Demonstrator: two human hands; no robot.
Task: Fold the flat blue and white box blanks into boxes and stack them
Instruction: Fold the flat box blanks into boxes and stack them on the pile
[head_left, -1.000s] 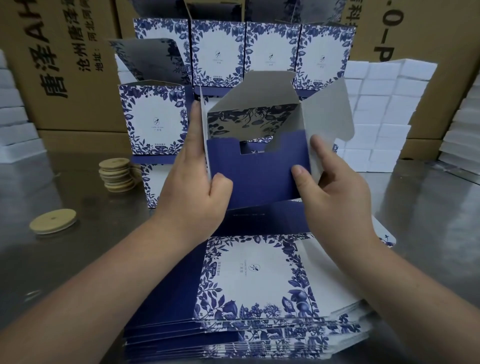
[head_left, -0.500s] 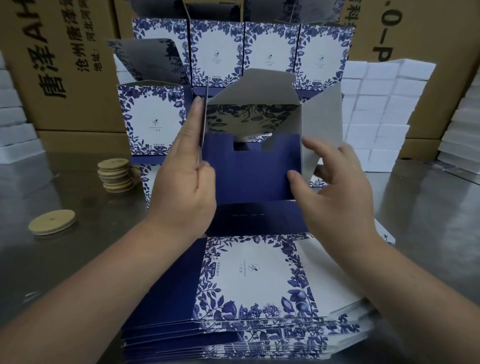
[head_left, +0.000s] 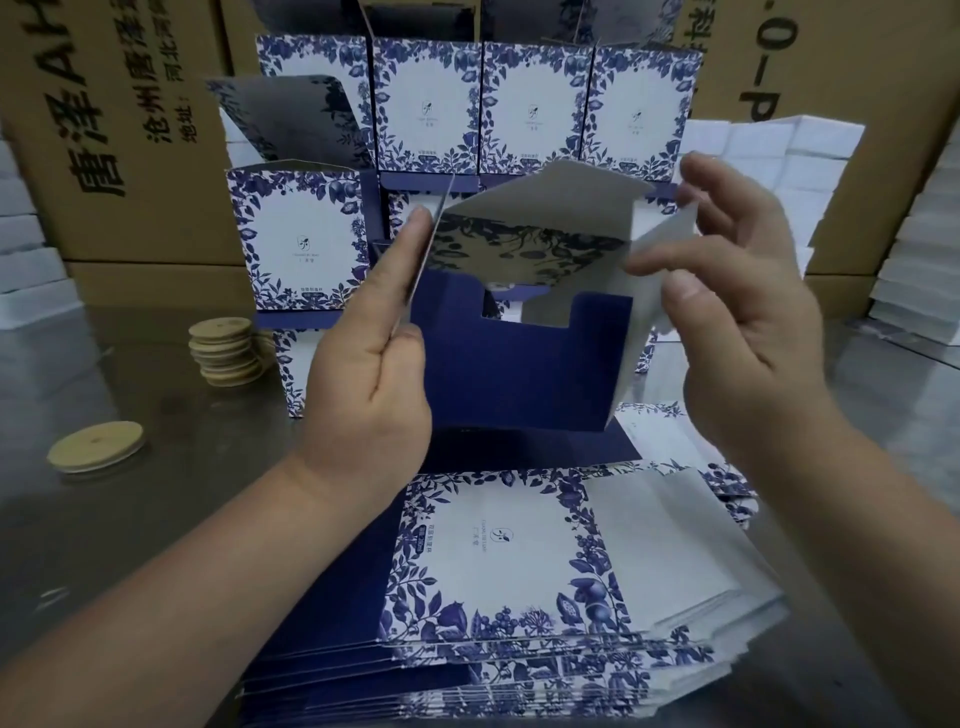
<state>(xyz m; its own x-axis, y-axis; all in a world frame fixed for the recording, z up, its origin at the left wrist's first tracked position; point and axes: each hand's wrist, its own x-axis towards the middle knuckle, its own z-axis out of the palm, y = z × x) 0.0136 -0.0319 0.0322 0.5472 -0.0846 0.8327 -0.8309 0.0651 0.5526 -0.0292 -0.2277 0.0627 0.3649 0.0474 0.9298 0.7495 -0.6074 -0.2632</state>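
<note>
I hold a half-formed blue and white box (head_left: 519, 364) up in front of me, its open end with dark blue flaps and grey inner flaps facing me. My left hand (head_left: 374, 364) grips its left wall, fingers straight along the outside and thumb on the blue front flap. My right hand (head_left: 737, 312) is at the box's right side, thumb and fingertips on the grey side flap (head_left: 649, 280). Below lies a thick pile of flat blanks (head_left: 519, 582). Folded boxes (head_left: 478, 104) are stacked in rows behind.
On the metal table (head_left: 130, 519) lie a single round wooden lid (head_left: 96, 453) and a small stack of such lids (head_left: 228, 349) at the left. Brown cartons (head_left: 119, 130) line the back. White foam blocks (head_left: 769, 156) are piled at the right and far left.
The box has been lifted and tilted a little. My right hand has left the blue front flap and moved up and right to the grey side flap. My left hand keeps its hold.
</note>
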